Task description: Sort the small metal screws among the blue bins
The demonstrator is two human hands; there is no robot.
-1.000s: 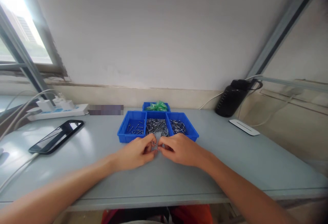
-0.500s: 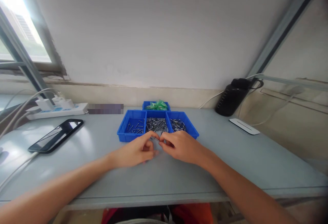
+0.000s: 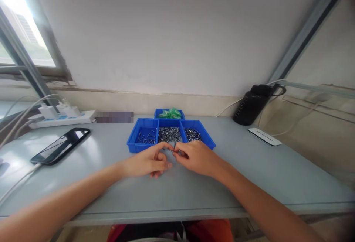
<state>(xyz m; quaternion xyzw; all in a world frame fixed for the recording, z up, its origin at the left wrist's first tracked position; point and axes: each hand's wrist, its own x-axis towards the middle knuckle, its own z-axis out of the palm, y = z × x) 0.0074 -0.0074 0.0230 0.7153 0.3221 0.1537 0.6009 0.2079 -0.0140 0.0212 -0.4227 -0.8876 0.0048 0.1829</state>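
Observation:
In front of the blue bins, my right hand (image 3: 195, 157) pinches a small screw (image 3: 170, 150) between thumb and index finger. My left hand (image 3: 151, 162) reaches its index finger to the screw, with its thumb held apart and the other fingers curled loosely. Just behind my hands, the left blue bin (image 3: 133, 148) holds a loose scatter of screws. Many metal screws (image 3: 169, 134) fill the middle bin, and a pile of small metal pieces (image 3: 192, 135) lies in the right one. My fingers partly hide the bins' front edges.
A smaller blue bin (image 3: 156, 112) with green plastic wrapping (image 3: 171, 113) stands behind. To the left lie a phone (image 3: 61, 146) and a white power strip (image 3: 66, 119) with cables. A black bottle (image 3: 251, 105) and a flat white device (image 3: 264, 136) are at the right.
My left thumb and curled fingers have opened slightly downward, away from the index finger. My right hand stays nearly in place, pinching the screw.

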